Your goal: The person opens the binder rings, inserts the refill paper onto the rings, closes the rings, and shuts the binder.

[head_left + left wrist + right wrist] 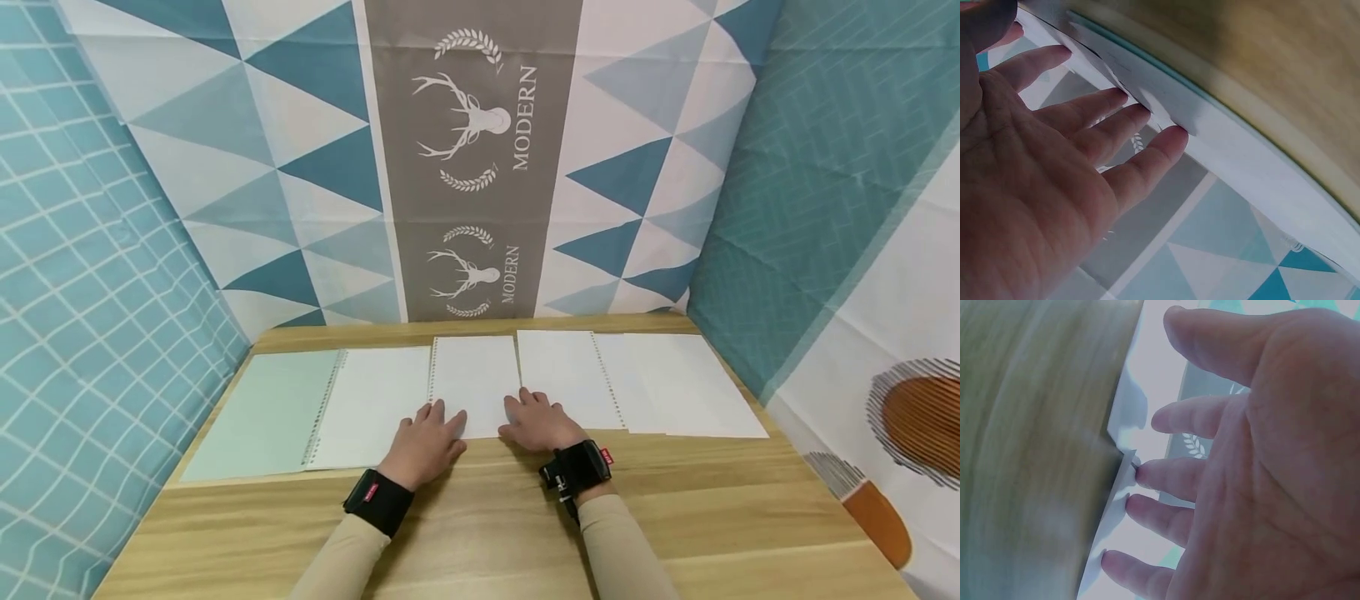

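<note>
My left hand (pixel 423 442) lies with spread fingers over the seam between the open spiral notebook's white page (pixel 371 408) and a loose white sheet (pixel 476 375) with a punched left edge. In the left wrist view, the fingertips (pixel 1175 139) touch paper. My right hand (pixel 542 423) spreads over the border between that middle sheet and another white sheet (pixel 566 375), punched along its right edge. Several of its fingertips (pixel 1138 503) meet the paper in the right wrist view. Neither hand grips anything. The notebook's pale green cover (pixel 262 408) lies flat at the left.
More white sheets (pixel 690 383) overlap at the right end of the row. All the paper lies on a wooden table (pixel 480 517). Patterned cloth (pixel 472 167) rises behind the table, with further cloth walls at both sides.
</note>
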`<state>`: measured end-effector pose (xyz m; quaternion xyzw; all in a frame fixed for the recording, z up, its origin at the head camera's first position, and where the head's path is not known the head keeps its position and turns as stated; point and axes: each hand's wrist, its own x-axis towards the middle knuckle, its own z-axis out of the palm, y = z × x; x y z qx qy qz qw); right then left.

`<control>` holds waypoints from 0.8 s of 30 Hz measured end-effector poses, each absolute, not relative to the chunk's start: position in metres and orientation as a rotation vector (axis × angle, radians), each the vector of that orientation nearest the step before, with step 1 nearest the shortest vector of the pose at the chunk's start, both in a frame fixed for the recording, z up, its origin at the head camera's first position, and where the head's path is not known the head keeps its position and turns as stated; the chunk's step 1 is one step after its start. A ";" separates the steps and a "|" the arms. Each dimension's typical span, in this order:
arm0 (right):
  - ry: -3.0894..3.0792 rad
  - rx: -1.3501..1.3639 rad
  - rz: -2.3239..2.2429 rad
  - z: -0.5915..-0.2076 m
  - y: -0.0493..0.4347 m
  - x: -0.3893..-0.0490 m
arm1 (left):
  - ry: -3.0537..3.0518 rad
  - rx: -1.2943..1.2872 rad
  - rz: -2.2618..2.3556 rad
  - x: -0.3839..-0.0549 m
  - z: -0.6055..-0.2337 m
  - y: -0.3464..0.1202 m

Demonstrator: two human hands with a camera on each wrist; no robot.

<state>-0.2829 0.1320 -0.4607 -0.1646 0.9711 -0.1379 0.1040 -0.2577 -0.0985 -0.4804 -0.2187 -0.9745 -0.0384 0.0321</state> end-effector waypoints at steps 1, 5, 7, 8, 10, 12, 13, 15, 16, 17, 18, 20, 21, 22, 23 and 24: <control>2.860 -0.485 -0.414 -0.459 0.132 -0.283 | -2.994 -0.674 -0.108 -0.257 -0.480 -0.098; 2.843 -0.490 -0.422 -0.458 0.133 -0.285 | -2.978 -0.674 -0.084 -0.255 -0.480 -0.097; 2.839 -0.484 -0.429 -0.456 0.132 -0.286 | -2.972 -0.674 -0.081 -0.254 -0.480 -0.097; 2.841 -0.479 -0.428 -0.456 0.132 -0.286 | -2.970 -0.673 -0.084 -0.254 -0.480 -0.097; 2.844 -0.473 -0.428 -0.455 0.132 -0.287 | -2.966 -0.669 -0.082 -0.254 -0.480 -0.098; 2.840 -0.469 -0.430 -0.455 0.132 -0.286 | -2.976 -0.669 -0.084 -0.253 -0.480 -0.098; 2.837 -0.471 -0.425 -0.455 0.131 -0.285 | -2.981 -0.669 -0.083 -0.253 -0.480 -0.098; 2.835 -0.469 -0.423 -0.455 0.131 -0.284 | -2.986 -0.672 -0.086 -0.252 -0.480 -0.097; 2.835 -0.468 -0.424 -0.455 0.131 -0.284 | -2.986 -0.674 -0.089 -0.251 -0.480 -0.097; 2.840 -0.467 -0.423 -0.455 0.131 -0.283 | -2.986 -0.675 -0.090 -0.251 -0.480 -0.097; 2.846 -0.468 -0.421 -0.456 0.131 -0.283 | -2.984 -0.677 -0.092 -0.251 -0.479 -0.097; 2.857 -0.474 -0.419 -0.455 0.130 -0.283 | -2.985 -0.688 -0.104 -0.251 -0.478 -0.097; 2.862 -0.482 -0.423 -0.454 0.130 -0.282 | -2.991 -0.692 -0.124 -0.251 -0.476 -0.097; 2.871 -0.498 -0.432 -0.453 0.129 -0.281 | -3.002 -0.696 -0.150 -0.251 -0.473 -0.099; 2.883 -0.518 -0.437 -0.451 0.127 -0.280 | -3.008 -0.696 -0.190 -0.252 -0.470 -0.102; 2.904 -0.553 -0.450 -0.448 0.124 -0.278 | -3.012 -0.688 -0.239 -0.252 -0.464 -0.106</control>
